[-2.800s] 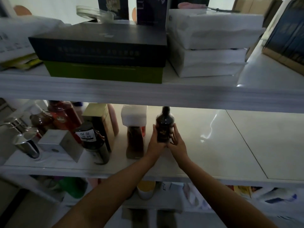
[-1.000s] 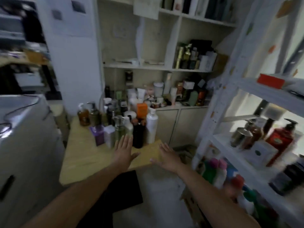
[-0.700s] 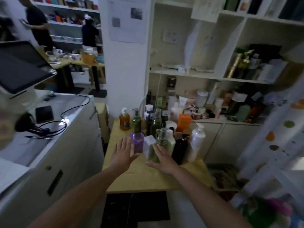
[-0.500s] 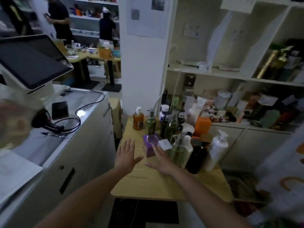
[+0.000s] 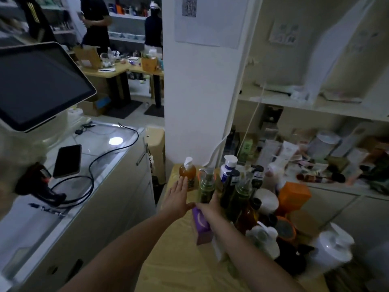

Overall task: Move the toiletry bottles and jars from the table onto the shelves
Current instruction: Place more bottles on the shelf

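Note:
Several toiletry bottles and jars crowd the right half of a yellow wooden table [image 5: 179, 266]. An amber pump bottle [image 5: 188, 173] stands at its far left corner, a green pump bottle [image 5: 207, 187] beside it. My left hand [image 5: 177, 200] is stretched out flat, fingertips just short of the amber bottle, holding nothing. My right hand [image 5: 210, 206] reaches over a purple box [image 5: 201, 227] with its fingers at the base of the green bottle; a grip does not show. A white pump bottle [image 5: 330, 247] stands at the near right.
A white counter [image 5: 69, 207] with a tilted screen [image 5: 37, 85], a phone [image 5: 67, 160] and cables runs along the left. A white pillar [image 5: 195, 102] rises behind the table. Cluttered wall shelves [image 5: 315, 106] fill the right. Two people stand at a far table.
The view swung from the white shelf, where both hands set a dark bottle, round to the table. Both hands, holding nothing, have moved forward towards the amber and green pump bottles.

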A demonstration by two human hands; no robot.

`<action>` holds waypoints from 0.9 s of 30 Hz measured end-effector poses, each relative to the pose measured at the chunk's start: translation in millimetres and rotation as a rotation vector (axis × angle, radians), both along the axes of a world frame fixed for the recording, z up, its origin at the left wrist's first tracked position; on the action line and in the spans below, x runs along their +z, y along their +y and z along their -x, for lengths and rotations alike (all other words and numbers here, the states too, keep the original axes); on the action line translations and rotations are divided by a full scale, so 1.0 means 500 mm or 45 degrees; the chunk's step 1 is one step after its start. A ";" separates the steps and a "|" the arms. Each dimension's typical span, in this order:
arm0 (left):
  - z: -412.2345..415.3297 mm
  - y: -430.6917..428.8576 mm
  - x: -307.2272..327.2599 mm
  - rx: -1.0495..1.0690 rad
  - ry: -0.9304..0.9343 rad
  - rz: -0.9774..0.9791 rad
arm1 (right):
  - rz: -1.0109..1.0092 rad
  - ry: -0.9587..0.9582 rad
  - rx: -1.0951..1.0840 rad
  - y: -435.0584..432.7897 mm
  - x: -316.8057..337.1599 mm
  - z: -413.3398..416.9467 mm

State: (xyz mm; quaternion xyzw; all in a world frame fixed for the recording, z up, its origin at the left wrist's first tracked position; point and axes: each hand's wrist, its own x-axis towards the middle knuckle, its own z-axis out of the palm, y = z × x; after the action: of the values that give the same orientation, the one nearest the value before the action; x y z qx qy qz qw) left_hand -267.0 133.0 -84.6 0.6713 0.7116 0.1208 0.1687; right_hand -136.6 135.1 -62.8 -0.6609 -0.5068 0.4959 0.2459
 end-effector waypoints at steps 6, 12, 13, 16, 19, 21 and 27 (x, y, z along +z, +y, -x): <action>-0.013 0.112 0.029 -0.163 -0.569 0.055 | -0.029 -0.065 -0.126 0.108 -0.035 0.016; -0.015 0.165 0.004 -0.125 -0.804 0.154 | -0.005 -0.053 -0.197 0.142 -0.050 0.015; -0.011 0.168 -0.002 -0.124 -0.844 0.167 | -0.014 -0.054 -0.202 0.145 -0.049 0.015; -0.003 0.173 -0.013 -0.072 -0.888 0.086 | -0.025 -0.122 -0.189 0.148 -0.046 0.026; -0.002 0.164 -0.003 -0.006 -0.980 0.023 | -0.018 -0.124 -0.204 0.134 -0.031 0.042; 0.002 0.152 0.014 0.011 -1.042 -0.006 | -0.046 -0.067 -0.227 0.118 -0.014 0.049; 0.050 0.124 0.132 -0.111 -1.126 -0.122 | -0.273 0.043 -0.088 0.086 0.063 0.074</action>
State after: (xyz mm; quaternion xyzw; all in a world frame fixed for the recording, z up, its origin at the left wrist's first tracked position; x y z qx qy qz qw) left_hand -292.0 195.0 -18.4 0.5915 0.5356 0.4218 0.4305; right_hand -173.5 178.2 -31.3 -0.6392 -0.5298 0.4412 0.3407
